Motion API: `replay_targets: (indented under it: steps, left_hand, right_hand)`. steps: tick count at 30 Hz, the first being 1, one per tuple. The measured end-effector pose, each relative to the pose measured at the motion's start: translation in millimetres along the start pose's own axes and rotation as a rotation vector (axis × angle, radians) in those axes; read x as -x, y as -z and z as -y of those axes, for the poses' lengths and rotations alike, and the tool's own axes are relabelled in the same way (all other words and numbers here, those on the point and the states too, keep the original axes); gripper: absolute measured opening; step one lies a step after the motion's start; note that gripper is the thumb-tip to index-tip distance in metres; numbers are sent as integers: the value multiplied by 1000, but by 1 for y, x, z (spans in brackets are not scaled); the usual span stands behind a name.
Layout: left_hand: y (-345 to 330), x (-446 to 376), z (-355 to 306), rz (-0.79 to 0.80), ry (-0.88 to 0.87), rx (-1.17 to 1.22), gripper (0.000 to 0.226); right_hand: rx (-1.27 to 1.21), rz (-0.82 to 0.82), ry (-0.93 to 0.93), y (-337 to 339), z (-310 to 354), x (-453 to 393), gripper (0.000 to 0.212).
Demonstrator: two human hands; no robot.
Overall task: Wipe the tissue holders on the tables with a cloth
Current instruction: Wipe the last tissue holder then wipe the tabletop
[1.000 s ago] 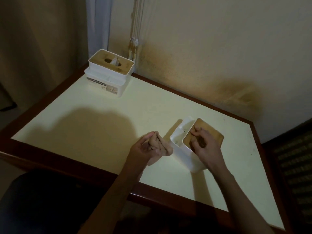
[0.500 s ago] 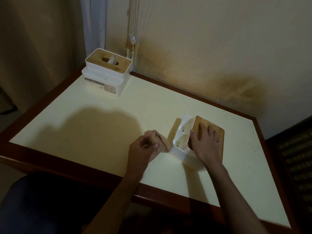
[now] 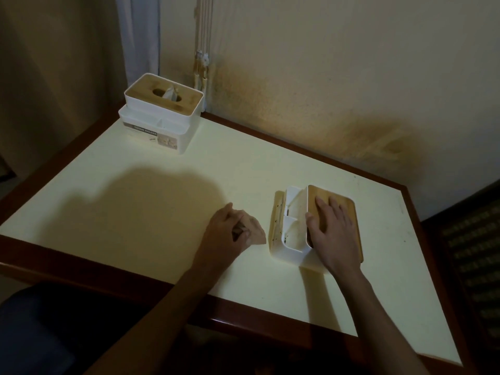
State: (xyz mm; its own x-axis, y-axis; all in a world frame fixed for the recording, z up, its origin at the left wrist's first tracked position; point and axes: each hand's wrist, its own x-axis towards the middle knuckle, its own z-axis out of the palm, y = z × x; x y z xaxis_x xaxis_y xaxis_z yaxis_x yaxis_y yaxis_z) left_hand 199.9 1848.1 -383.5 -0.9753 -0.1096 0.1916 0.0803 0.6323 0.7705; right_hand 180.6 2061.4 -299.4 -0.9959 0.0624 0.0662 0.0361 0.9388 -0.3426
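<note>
Head view shows the left hand (image 3: 226, 234) squeezing a cloth (image 3: 253, 230) just left of the near tissue holder (image 3: 295, 234), while the right hand (image 3: 331, 234) lies flat, fingers open, on its wooden lid (image 3: 349, 209) on the tabletop (image 3: 162, 185).

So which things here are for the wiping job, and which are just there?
For the job:
cloth in the left hand
near tissue holder under the right hand
far tissue holder

Just there:
table
curtain
wall
</note>
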Motion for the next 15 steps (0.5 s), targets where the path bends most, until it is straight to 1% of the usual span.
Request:
replay_targets:
  steps: [2,4,6,8,11,13,15]
  left_hand:
    - [-7,5,-1,3,38,54,51]
    - [-12,10,-6,-44,44,87,55]
    - [-18,14,-7,-82,20,67,59]
    - [-24,14,-5,-83,-21,-8,65]
    - [-31,14,-7,-130,-82,-136,60]
    - [-34,14,-13,-174,-86,-145,56]
    - [-35,12,-15,-181,-84,-119,57]
  right_hand:
    - [8,-2,-5,-1,-1,0,62]
    - [8,-8,-10,-3,-2,-1,56]
    - [8,-11,-11,-4,-2,-1,55]
    - [21,-17,-15,-4,-2,-1,55]
    - [33,-18,-22,-4,0,-1,55]
    - [39,-13,-14,-4,0,0,55]
    - [41,-1,13,-2,-4,-1,55]
